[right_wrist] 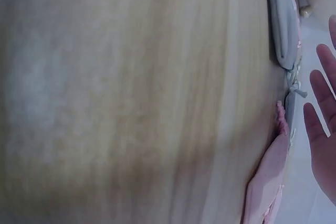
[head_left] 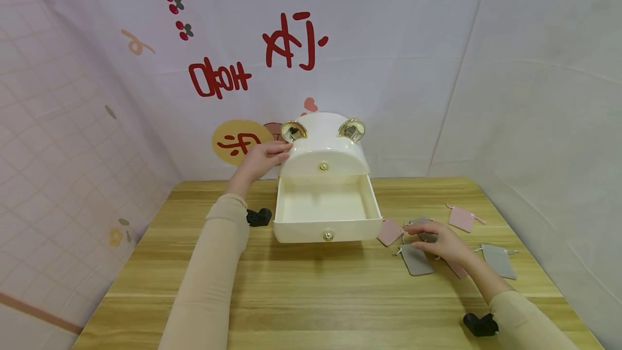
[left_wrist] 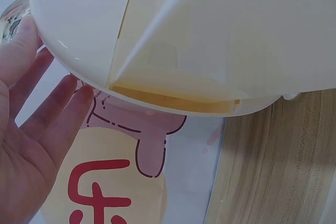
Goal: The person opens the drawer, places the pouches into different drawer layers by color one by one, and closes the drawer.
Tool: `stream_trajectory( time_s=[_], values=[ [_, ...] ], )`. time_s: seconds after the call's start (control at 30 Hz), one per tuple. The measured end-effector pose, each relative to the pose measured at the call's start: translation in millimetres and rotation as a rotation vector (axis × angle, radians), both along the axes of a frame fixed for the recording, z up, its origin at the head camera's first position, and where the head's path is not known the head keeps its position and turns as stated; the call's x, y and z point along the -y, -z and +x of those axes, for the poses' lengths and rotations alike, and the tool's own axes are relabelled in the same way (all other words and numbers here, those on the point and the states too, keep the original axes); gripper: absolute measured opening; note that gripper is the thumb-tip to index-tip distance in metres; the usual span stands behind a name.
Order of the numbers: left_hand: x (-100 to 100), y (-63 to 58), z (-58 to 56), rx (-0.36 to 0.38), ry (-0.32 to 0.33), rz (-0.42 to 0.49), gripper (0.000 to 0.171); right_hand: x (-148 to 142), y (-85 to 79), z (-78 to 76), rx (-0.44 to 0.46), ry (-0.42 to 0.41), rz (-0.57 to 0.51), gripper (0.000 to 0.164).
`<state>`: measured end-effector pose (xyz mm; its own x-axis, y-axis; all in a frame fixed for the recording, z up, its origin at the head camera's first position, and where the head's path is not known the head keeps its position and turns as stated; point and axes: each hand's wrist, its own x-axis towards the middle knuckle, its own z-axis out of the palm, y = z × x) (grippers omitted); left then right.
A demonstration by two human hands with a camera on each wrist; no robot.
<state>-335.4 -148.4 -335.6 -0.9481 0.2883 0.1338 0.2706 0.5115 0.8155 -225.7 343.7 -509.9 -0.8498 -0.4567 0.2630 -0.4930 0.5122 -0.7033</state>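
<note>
A cream storage box (head_left: 320,150) with two gold-rimmed round ears stands at the back of the table, its lower drawer (head_left: 301,233) pulled out and bare inside. My left hand (head_left: 262,161) touches the box's upper left side near one ear; the left wrist view shows its fingers (left_wrist: 44,111) fairly straight along the curved edge. Over several small drawstring pouches hovers my right hand (head_left: 447,244), fingers apart and holding nothing. Closest to it are a grey pouch (head_left: 416,260) and a partly covered pink pouch (head_left: 457,269). Another pink pouch (head_left: 390,232) lies beside the drawer.
Farther right lie a pink pouch (head_left: 460,219) and a grey pouch (head_left: 498,261). One black object (head_left: 259,217) shows by the left sleeve, another black object (head_left: 480,324) by the right sleeve. A printed cloth (head_left: 389,85) hangs behind the wooden table (head_left: 311,301).
</note>
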Motion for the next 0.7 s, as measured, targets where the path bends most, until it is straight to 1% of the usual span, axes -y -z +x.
stream_trajectory(
  time_s=[0.2,0.37,0.47,0.6,0.7],
  values=[
    [-0.6,1.1,-0.6,0.002,0.0,0.01,0.04,-2.8,5.9,-2.5,-0.024,-0.056,-0.026,0.037],
    [-0.7,0.9,-0.9,-0.01,0.02,0.022,0.04,-2.5,6.1,-1.3,-0.03,-0.034,0.022,0.037],
    [-0.7,0.3,-0.6,-0.013,0.027,0.027,0.04,-1.5,7.3,-2.8,-0.048,-0.045,0.035,0.034],
    [0.1,-0.1,-0.6,-0.004,0.031,0.027,0.04,-1.4,13.1,-7.6,-0.103,-0.1,0.023,0.03],
    [0.5,-0.3,-0.4,0.001,0.032,0.029,0.041,-2.4,19.2,-11.2,-0.159,-0.135,0.019,0.031]
  ],
)
